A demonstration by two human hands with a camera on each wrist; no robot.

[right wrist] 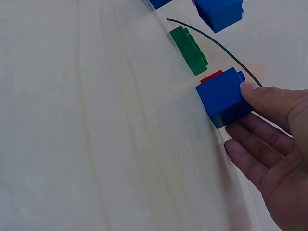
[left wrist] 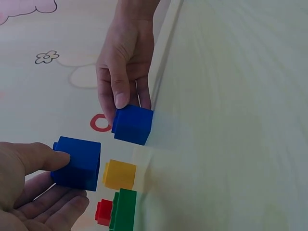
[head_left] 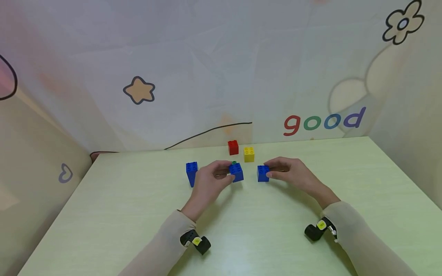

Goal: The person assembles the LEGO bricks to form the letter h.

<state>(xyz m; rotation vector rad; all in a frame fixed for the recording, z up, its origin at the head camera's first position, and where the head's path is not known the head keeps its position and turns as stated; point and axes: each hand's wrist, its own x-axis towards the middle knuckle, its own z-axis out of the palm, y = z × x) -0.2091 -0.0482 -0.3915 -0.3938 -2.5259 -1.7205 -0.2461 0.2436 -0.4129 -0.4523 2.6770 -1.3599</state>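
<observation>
My left hand (head_left: 211, 182) pinches a blue toy brick (head_left: 236, 172) between thumb and fingers; the brick is slightly tilted. To its right, my right hand (head_left: 295, 174) pinches another blue brick (head_left: 263, 173) by its right side. A gap separates the two bricks, which both have studs on top. A green brick (left wrist: 124, 211) stands behind the left hand's brick and is mostly hidden in the head view. Just left of my left hand is a taller blue piece (head_left: 191, 173), partly covered by that hand. Whether the right hand's brick touches the table is hard to tell.
Farther back stand a red brick (head_left: 233, 147) and a yellow brick (head_left: 249, 154), near the table's back edge. A printed cloth wall (head_left: 193, 84) rises behind the pale table (head_left: 121, 214). Each wrist wears a small black camera (head_left: 198, 242).
</observation>
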